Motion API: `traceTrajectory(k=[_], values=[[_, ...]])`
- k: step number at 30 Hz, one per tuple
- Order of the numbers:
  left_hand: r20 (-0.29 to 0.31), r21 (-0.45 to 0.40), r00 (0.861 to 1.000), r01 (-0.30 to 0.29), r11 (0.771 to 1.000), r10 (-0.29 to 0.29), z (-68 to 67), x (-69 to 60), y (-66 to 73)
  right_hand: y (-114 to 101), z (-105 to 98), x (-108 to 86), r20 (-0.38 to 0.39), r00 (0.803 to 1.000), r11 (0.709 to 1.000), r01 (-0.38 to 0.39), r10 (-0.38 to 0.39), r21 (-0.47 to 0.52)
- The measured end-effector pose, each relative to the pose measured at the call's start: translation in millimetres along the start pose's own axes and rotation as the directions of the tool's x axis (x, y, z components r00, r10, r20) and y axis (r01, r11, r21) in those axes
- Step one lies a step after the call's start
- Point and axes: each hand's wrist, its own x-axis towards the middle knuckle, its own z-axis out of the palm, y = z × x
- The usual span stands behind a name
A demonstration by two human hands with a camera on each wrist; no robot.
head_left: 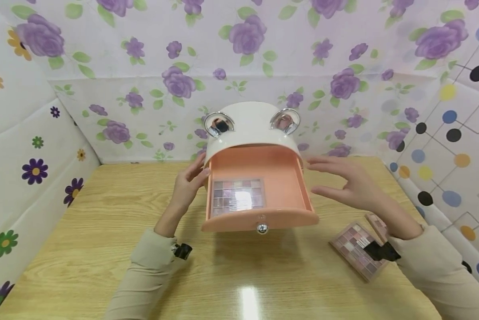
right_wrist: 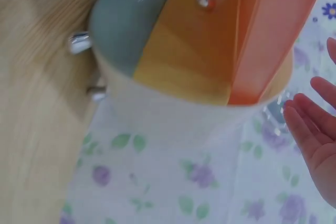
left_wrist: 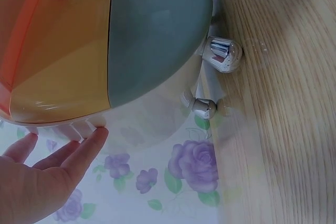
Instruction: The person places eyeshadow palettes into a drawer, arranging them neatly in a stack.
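A white rounded cabinet (head_left: 249, 118) with two silver-ringed, eye-like mirrors stands at the back of the table. Its pink top drawer (head_left: 281, 189) is pulled out, and a clear-lidded eyeshadow palette (head_left: 238, 195) lies in the drawer's left part. My left hand (head_left: 186, 189) rests on the cabinet's left side; in the left wrist view its fingertips touch the white wall, with fingers extended. My right hand (head_left: 353, 182) is spread beside the right side, apart from the cabinet in the right wrist view. Below are a yellow drawer (left_wrist: 63, 61) and a grey-green drawer (left_wrist: 157, 40), both closed.
On the table (head_left: 115, 213) at the right lies another eyeshadow palette (head_left: 357, 253), partly behind the black wrist strap. A smaller palette (head_left: 377, 226) is partly hidden by my right forearm. Flowered cloth (head_left: 143, 102) hangs behind the cabinet. Short silver feet (left_wrist: 223, 54) support the cabinet.
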Motion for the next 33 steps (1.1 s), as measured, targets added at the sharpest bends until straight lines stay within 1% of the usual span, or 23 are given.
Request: traceTrajectory(k=[2, 6, 8, 12, 16, 20, 24, 30, 33], values=[[-0.001, 0.000, 1.000, 0.004, 1.000, -0.004, 0.1, 0.1, 0.3, 2.1, -3.5, -11.0, -0.002, 0.999, 0.999, -0.032, 0.032, -0.030], [0.003, 0.007, 1.000, 0.005, 1.000, -0.005, -0.9, 0.1, 0.3, 4.1, -6.6, -30.7, 0.020, 0.992, 0.989, -0.126, 0.128, -0.074], [0.004, 0.012, 1.000, 0.005, 1.000, -0.005, -1.3, 0.1, 0.0, 4.9, -7.3, -39.7, 0.035, 0.983, 0.981, -0.175, 0.179, -0.087], [0.005, 0.016, 1.000, 0.005, 1.000, -0.006, -1.5, 0.3, -0.7, 8.8, -8.1, -56.1, 0.050, 0.969, 0.966, -0.237, 0.243, -0.099], [0.006, 0.017, 1.000, 0.003, 1.000, -0.003, -1.1, 0.7, -0.8, 15.1, -9.4, -73.0, 0.032, 0.952, 0.948, -0.299, 0.304, -0.113], [0.003, 0.015, 1.000, -0.003, 1.000, 0.003, -0.9, 0.6, 0.0, 26.0, -9.8, -90.8, 0.017, 0.945, 0.939, -0.321, 0.325, -0.125], [0.003, 0.013, 1.000, -0.002, 1.000, 0.002, -0.5, 0.4, 0.4, 40.4, -10.9, -109.9, 0.029, 0.937, 0.932, -0.343, 0.348, -0.116], [0.003, 0.014, 1.000, 0.004, 1.000, -0.004, 0.6, -0.1, 1.8, 61.1, -14.5, -137.3, 0.036, 0.912, 0.906, -0.400, 0.408, -0.136], [0.002, 0.010, 1.000, 0.008, 1.000, -0.008, 1.1, -0.4, 2.9, 68.5, -16.9, -148.5, 0.047, 0.893, 0.887, -0.436, 0.447, -0.154]])
